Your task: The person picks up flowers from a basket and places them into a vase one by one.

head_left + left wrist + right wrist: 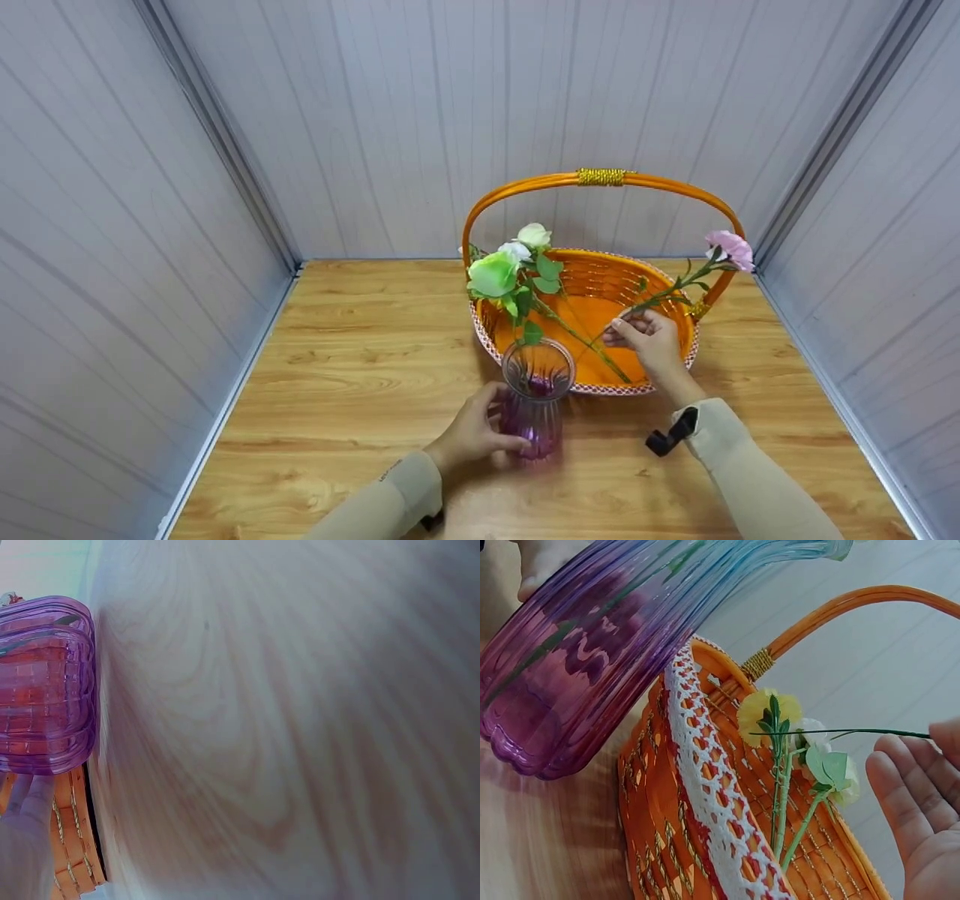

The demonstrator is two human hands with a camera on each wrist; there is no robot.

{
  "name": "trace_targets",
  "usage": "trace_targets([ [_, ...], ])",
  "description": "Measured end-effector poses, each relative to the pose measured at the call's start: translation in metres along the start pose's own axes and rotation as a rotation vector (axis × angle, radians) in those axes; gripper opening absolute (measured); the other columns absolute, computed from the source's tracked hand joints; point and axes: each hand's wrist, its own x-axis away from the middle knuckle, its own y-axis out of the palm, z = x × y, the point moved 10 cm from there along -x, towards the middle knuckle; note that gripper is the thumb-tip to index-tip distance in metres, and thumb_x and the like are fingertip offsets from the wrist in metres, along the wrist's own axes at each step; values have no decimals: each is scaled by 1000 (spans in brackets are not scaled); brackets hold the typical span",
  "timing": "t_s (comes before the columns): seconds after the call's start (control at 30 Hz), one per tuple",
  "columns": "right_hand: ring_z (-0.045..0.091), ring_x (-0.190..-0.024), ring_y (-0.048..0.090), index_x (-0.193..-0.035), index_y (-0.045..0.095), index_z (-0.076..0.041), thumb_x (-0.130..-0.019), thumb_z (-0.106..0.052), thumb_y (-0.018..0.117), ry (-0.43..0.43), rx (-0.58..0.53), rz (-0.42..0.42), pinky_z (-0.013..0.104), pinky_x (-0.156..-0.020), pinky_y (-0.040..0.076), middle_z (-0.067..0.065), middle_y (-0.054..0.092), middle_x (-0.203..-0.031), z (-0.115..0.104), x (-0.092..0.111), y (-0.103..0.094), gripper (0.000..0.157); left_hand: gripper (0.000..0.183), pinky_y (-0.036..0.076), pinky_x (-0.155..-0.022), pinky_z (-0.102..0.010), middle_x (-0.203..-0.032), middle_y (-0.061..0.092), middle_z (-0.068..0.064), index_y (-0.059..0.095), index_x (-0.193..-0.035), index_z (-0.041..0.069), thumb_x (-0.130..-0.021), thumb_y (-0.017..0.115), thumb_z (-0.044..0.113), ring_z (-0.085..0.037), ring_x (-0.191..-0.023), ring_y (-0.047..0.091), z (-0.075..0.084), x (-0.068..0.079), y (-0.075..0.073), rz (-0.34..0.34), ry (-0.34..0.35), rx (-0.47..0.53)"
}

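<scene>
Pink carnation: [729, 250] over the orange wicker basket [600, 279], stem pinched lightly between the right hand's [654, 346] thumb and fingertips, thin end pointing down toward the vase
Ribbed glass vase: [546, 420] just in front of the basket, purple at the bottom. Left hand [476, 426] is curled round its lower part; can't tell if the base sits flat on the wooden surface [360, 360]
Stem tip: looks like the carnation's the one being handled now, so I'd keep that pinch soft, guide it by the thin end, and keep the vase steady
Watch out: bloom overlaps the basket handle [536, 184] in the head view, so I'd steer it clear first. A leaf [533, 333] hangs by the vase mouth too, kinda crowding it
Other blooms: green-tinged rose [493, 274], white rose [534, 235], plus a yellow flower [759, 716] in the right wrist view
Inside the glass: something green shows through, no clue which flower it belongs to
</scene>
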Motion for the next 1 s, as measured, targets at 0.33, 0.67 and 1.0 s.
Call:
trace_targets([
  [0.33,18,-73,80,-101,65,12,-104,10,61,-110,-49,-11,34,-74,71,7,80,-82,-21,8,1,6,75,45,-126,-59,-141,65,-8,58,-137,14,-75,100,16,-31,-139,59,2,0,1,-6,11,15],
  [0.67,17,-73,80,-100,65,11,-104,9,63,-181,-58,3,34,-74,71,6,81,-83,-48,15,3,5,76,46,-125,-60,-142,64,-8,57,-138,14,-75,100,18,-32,-140,60,4,1,1,-13,20,-4],
  [1.0,19,-77,81,-100,70,-1,-105,9,60,-262,-166,-89,34,-77,71,7,82,-88,-79,24,16,15,76,46,-125,-59,-143,64,-8,56,-138,14,-76,99,17,-33,-140,59,1,0,1,-15,14,0],
])
